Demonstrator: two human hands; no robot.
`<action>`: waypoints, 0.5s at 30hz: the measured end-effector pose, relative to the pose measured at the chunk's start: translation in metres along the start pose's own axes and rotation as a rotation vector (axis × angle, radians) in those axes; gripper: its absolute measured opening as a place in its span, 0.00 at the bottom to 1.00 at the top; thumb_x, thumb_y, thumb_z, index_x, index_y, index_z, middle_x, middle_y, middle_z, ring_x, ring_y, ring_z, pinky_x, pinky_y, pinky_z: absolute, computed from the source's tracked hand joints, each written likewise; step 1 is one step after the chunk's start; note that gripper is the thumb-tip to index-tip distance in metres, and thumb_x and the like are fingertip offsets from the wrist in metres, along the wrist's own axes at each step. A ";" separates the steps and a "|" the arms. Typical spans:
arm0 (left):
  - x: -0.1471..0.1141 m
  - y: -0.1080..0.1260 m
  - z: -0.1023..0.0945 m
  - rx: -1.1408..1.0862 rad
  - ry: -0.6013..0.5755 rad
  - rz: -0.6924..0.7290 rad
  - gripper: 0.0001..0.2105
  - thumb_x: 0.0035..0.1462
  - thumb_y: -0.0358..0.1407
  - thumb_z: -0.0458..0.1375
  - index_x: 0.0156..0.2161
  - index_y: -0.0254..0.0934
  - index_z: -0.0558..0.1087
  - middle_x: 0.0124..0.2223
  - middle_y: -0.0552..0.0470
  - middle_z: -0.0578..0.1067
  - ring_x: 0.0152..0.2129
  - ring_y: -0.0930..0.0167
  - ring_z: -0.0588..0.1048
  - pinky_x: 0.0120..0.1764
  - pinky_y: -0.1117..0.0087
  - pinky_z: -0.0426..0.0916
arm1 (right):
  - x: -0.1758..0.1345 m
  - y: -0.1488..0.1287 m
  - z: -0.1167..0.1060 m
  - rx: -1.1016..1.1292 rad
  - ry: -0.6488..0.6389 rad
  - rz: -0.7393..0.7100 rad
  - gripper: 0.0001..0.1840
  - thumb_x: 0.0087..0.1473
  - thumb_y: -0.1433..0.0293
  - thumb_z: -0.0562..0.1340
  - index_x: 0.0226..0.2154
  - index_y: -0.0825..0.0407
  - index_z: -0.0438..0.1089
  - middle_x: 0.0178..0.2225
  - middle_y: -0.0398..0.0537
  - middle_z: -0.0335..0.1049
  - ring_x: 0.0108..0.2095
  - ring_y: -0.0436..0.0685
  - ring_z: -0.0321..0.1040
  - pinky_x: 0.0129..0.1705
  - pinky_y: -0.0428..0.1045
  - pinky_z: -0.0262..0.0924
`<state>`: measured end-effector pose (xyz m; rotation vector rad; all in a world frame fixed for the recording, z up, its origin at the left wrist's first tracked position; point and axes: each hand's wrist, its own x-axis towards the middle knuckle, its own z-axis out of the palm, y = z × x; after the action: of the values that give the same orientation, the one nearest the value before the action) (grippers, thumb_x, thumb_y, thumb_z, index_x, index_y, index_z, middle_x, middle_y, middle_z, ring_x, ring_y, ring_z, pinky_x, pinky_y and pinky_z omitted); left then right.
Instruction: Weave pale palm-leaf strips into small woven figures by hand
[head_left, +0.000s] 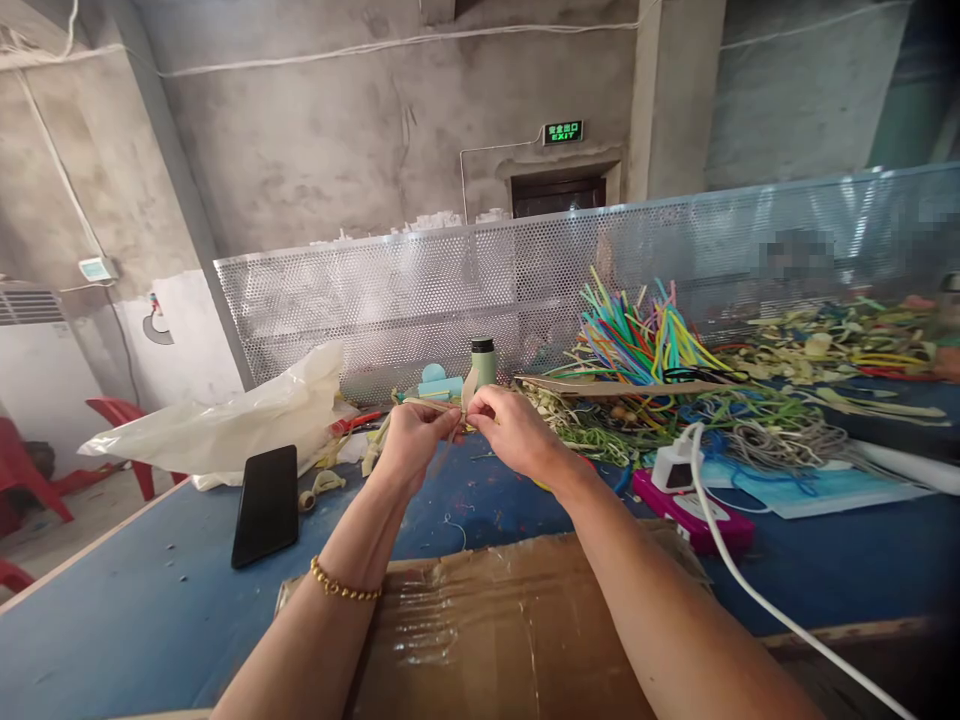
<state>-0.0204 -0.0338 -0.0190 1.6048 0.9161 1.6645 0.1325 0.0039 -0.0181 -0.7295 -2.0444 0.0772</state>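
In the middle of the view, both hands meet over the blue table. My left hand (415, 437) pinches a thin tan strip (452, 424), whose end trails down below the fingers. Against it from the other side, my right hand (516, 428) has thumb and forefinger closed on the same strip. A pale, flat, leaf-like piece (469, 386) stands up between the fingertips; whether it joins the strip I cannot tell. Beyond the hands is a light green bottle (484, 362) with a black cap. Brown cardboard (487, 640) lies below my forearms.
At left are a black phone (265, 505) and a whitish plastic sheet (247, 415). Colourful strands (645, 335) and green scraps (600, 435) pile up at right, near a magenta box (694, 515), a white charger with cable (675, 466) and a blue mask (817, 488). A perforated metal panel (375, 300) stands behind.
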 end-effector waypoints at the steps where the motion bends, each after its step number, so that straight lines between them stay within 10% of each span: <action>1: 0.000 -0.001 0.000 -0.009 -0.005 -0.008 0.11 0.45 0.36 0.67 0.18 0.32 0.76 0.22 0.48 0.75 0.23 0.71 0.71 0.28 0.69 0.65 | 0.000 0.000 0.000 -0.043 0.008 -0.012 0.09 0.54 0.79 0.62 0.26 0.53 0.66 0.29 0.47 0.70 0.33 0.54 0.65 0.35 0.48 0.52; 15: -0.001 0.007 -0.001 -0.219 -0.151 -0.146 0.10 0.38 0.35 0.73 0.26 0.30 0.80 0.28 0.48 0.77 0.25 0.73 0.71 0.33 0.70 0.65 | 0.000 -0.016 0.001 0.019 0.023 0.152 0.10 0.54 0.80 0.58 0.27 0.50 0.59 0.24 0.44 0.67 0.26 0.53 0.62 0.30 0.47 0.49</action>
<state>-0.0216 -0.0386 -0.0141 1.4574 0.7288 1.4675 0.1241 -0.0087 -0.0130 -0.8687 -1.9617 0.1744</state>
